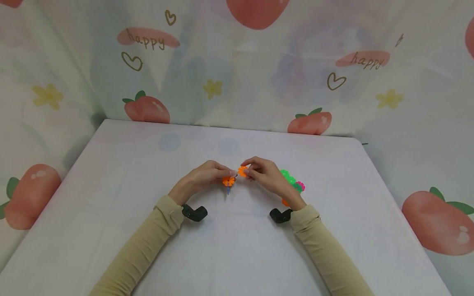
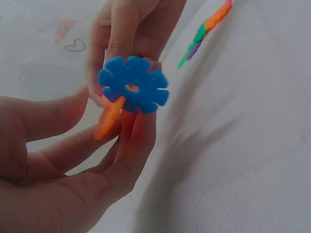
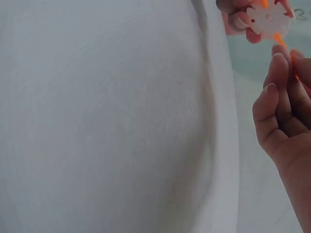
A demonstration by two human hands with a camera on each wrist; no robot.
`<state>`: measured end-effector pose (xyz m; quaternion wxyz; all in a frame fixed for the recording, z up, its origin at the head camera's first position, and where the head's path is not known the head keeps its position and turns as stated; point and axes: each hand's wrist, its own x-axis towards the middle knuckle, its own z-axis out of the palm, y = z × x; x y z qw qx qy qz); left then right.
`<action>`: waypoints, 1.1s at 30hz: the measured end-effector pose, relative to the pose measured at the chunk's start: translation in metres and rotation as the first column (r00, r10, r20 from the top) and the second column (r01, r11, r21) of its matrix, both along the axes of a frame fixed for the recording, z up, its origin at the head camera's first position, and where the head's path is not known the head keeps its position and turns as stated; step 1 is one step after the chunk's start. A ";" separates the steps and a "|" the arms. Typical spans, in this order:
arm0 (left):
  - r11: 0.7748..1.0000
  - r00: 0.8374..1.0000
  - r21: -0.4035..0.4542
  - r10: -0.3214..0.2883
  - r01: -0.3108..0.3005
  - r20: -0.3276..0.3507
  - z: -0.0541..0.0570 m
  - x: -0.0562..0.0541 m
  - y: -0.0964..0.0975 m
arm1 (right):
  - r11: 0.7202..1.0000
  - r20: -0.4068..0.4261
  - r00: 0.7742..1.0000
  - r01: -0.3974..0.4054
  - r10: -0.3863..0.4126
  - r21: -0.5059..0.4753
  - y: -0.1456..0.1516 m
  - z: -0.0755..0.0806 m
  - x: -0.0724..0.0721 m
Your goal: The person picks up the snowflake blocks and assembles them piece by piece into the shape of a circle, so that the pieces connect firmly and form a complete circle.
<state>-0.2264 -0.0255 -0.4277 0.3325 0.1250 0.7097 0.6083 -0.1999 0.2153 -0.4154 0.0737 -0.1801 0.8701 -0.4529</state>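
My left hand (image 1: 205, 174) grips a small cluster of notched plastic flower discs above the table. An orange disc (image 1: 228, 181) faces up in it, a blue disc (image 2: 151, 90) shows large in the left wrist view, and a whitish disc (image 3: 272, 23) appears in the right wrist view. Between thumb and fingers, my right hand (image 1: 264, 174) pinches another orange disc (image 1: 242, 171). That disc is edge-on in the right wrist view, close by the whitish one. Fingers hide parts of the cluster.
Behind my right wrist lie more flower discs (image 1: 288, 176) in green, pink and orange, partly covered by the forearm. White cloth covers the table (image 1: 229, 255). A printed curtain (image 1: 252, 74) hangs along the back and sides. Black wrist devices (image 1: 195, 213) sit below both hands.
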 end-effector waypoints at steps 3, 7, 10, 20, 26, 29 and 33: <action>1.000 1.000 -0.006 -0.009 0.009 -0.008 0.000 0.000 0.001 | 1.000 0.015 1.000 0.021 -0.021 -0.008 -0.001 -0.002 -0.001; 1.000 1.000 -0.025 -0.005 0.005 -0.013 0.002 0.001 0.003 | 0.998 0.046 0.998 0.055 -0.053 -0.042 -0.004 -0.005 -0.001; 1.000 1.000 -0.020 -0.002 0.001 -0.025 0.001 0.001 0.003 | 0.996 0.069 0.996 0.066 -0.062 -0.065 -0.007 -0.007 -0.002; 0.996 0.983 -0.064 0.055 -0.067 -0.177 0.001 0.008 0.011 | 0.987 0.106 0.990 0.108 -0.095 -0.118 -0.010 -0.009 -0.004; 0.989 0.976 -0.112 0.075 -0.099 -0.204 0.005 0.009 0.011 | 0.990 0.061 0.996 0.071 -0.064 -0.118 -0.010 -0.009 -0.005; 0.992 0.980 -0.093 0.068 -0.087 -0.187 0.007 0.008 0.007 | 0.991 0.035 0.998 0.058 -0.054 -0.119 -0.009 -0.008 -0.006; 0.999 0.991 -0.034 0.030 -0.035 -0.130 0.006 0.005 0.000 | 0.994 0.056 0.998 0.020 -0.015 -0.103 -0.010 -0.006 -0.007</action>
